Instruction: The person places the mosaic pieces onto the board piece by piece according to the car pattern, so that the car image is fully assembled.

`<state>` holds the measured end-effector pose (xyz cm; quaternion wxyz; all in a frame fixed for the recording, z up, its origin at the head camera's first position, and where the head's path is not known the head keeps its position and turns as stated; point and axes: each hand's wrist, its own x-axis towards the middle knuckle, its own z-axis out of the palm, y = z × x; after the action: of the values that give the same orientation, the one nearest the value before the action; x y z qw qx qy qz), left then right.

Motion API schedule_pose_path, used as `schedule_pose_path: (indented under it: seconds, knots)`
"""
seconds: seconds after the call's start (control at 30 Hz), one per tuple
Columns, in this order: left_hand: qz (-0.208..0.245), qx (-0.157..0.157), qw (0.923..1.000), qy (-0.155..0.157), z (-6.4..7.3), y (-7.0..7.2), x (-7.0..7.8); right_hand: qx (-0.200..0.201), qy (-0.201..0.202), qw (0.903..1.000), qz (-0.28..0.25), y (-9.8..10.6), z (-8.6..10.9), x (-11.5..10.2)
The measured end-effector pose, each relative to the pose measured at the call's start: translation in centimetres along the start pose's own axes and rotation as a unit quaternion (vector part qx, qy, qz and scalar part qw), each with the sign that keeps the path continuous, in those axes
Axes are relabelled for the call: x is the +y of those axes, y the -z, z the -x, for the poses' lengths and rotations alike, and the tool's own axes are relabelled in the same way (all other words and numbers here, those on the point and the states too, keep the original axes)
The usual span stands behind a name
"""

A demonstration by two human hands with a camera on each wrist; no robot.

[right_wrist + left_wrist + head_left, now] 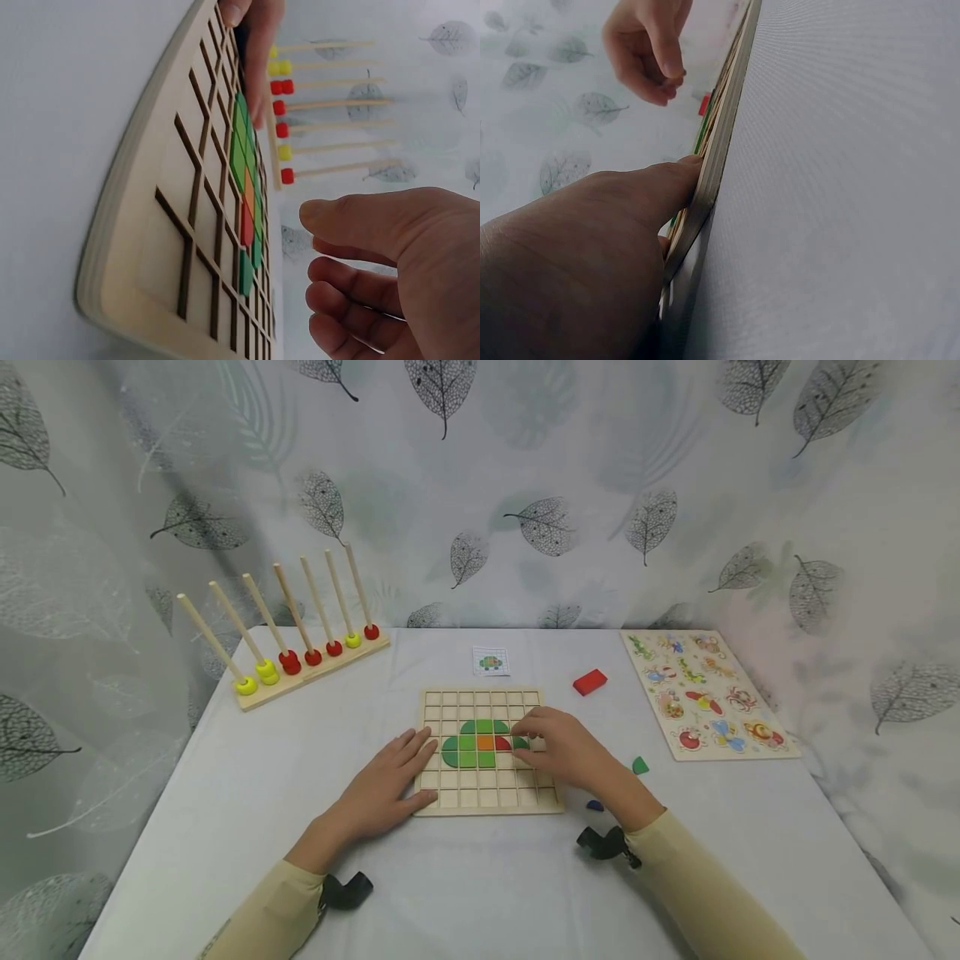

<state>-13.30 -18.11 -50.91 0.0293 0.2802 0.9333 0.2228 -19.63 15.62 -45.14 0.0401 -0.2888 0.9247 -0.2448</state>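
A wooden grid board point(459, 799) lies on the table with coloured tiles set in its cells. Green tiles point(468, 751), an orange square point(485, 742) and a red rounded tile point(502, 743) form a cluster. Just right of the red tile sits a dark green rounded tile point(246, 271), partly behind my right hand in the head view. My left hand point(386, 783) rests with spread fingers along the board's left edge, its thumb point(676, 184) on the rim. Over the board's right part, my right hand point(568, 750) hovers with loosely bent fingers, and no piece shows between thumb and fingers.
A small picture card point(491, 662) lies behind the board. A red block point(590, 682), a green piece point(640, 766) and a dark blue piece point(595, 806) lie to the right. An animal puzzle board point(708, 695) is far right; a bead-peg stand point(315, 672) is back left.
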Motion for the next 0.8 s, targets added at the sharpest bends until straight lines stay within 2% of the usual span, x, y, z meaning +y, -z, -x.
schedule_pose_path:
  seconds: [0.3, 0.8]
  knots:
    - [0.000, 0.003, 1.0000, -0.006, 0.1, 0.2, 0.2, 0.022, -0.006, 0.9997, -0.005, 2.2, 1.8, 1.2]
    - [0.002, 0.001, 1.0000, 0.001, 0.1, 0.1, 0.2, 0.041, -0.031, 0.9987, -0.001, 3.5, 3.7, 3.0]
